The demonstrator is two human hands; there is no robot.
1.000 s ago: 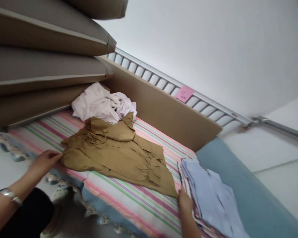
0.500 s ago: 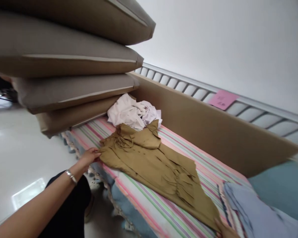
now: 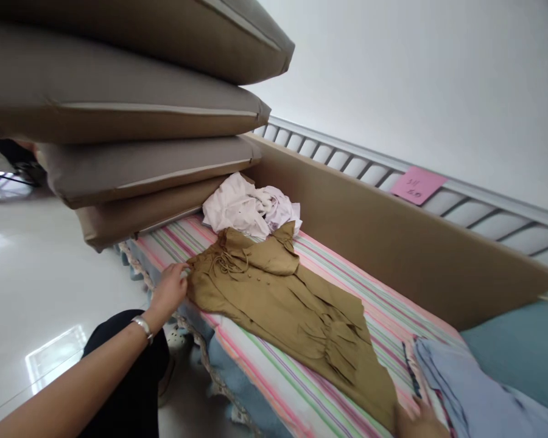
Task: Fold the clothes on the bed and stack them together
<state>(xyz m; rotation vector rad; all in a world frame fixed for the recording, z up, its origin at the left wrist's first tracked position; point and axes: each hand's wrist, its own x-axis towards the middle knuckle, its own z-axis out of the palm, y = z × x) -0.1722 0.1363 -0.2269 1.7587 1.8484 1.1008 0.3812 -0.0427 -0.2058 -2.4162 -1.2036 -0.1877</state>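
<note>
An olive dress [image 3: 274, 304] with a tied cord and small buttons near its upper end lies lengthwise over a striped sheet [image 3: 319, 255], one side folded inward. At its near upper edge is my left hand [image 3: 170, 291], thumb and fingers closed on the fabric's border. My right hand [image 3: 419, 421] touches the lower end, partly cut off by the frame; its fingers are smeared, so their grip is unclear. Right beside that hand sits a stack of folded clothes [image 3: 470, 383], pale blue on top. Crumpled white clothes [image 3: 240, 204] lie beyond the dress's upper end.
Thick brown cushions [image 3: 155, 121] are stacked high at the left, overhanging the bed's end. A brown board [image 3: 369, 210] lines the far side before a metal rail, which bears a pink note [image 3: 419, 184]. A blue-green cloth [image 3: 520, 347] lies at the right. Shiny floor [image 3: 41, 292] shows at left.
My right hand has shifted slightly up at the dress's lower end, its fingers more spread. My left hand stays at the upper edge, its wrist raised a little. The view has shifted slightly.
</note>
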